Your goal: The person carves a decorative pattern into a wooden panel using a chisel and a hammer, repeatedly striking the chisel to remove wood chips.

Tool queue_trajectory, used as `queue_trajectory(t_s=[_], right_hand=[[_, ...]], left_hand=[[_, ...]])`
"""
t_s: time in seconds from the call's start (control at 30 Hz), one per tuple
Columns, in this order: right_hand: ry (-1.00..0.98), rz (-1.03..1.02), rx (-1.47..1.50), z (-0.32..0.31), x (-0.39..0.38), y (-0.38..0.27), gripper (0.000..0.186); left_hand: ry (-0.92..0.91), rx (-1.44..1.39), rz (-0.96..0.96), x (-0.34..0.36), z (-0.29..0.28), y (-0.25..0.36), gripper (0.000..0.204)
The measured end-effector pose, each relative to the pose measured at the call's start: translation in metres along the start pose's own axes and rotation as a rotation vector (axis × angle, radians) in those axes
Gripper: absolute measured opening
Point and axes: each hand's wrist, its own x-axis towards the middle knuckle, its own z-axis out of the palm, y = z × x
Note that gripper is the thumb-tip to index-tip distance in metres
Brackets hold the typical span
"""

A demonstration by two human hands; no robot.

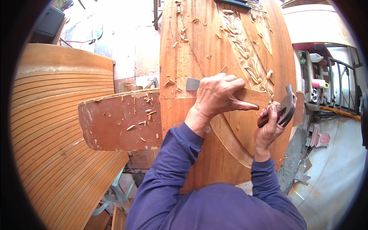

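My left hand (219, 92) is closed around a wood chisel whose thick wooden handle (254, 97) points right. Its flat grey blade (192, 84) sticks out to the left, low over the wooden panel (207, 165). To the right of the handle's end, my right hand (269, 128) grips a hammer (286, 109) with a dark metal head and a reddish-brown handle. Much of that hammer handle is hidden by my fingers. Carved leaves (249, 63) run along a band of the panel beyond my hands. Pale wood shavings (177, 85) lie scattered near the blade.
Under the panel, a reddish-brown board (119, 122) juts out left, strewn with chips. A slatted wooden piece (65, 134) fills the left side. Dark tools (235, 3) lie at the panel's far end. A metal rack (341, 76) with containers stands at right; a light-blue stool (117, 193) sits lower left.
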Motion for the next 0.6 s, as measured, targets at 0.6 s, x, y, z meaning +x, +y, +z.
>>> queue_trajectory(t_s=[0.6], right_hand=[[0.019,-0.106,0.475,0.017,-0.016,-0.019,0.026]], left_hand=[[0.008,0.01,0.037,-0.003,-0.002,-0.007,0.062]])
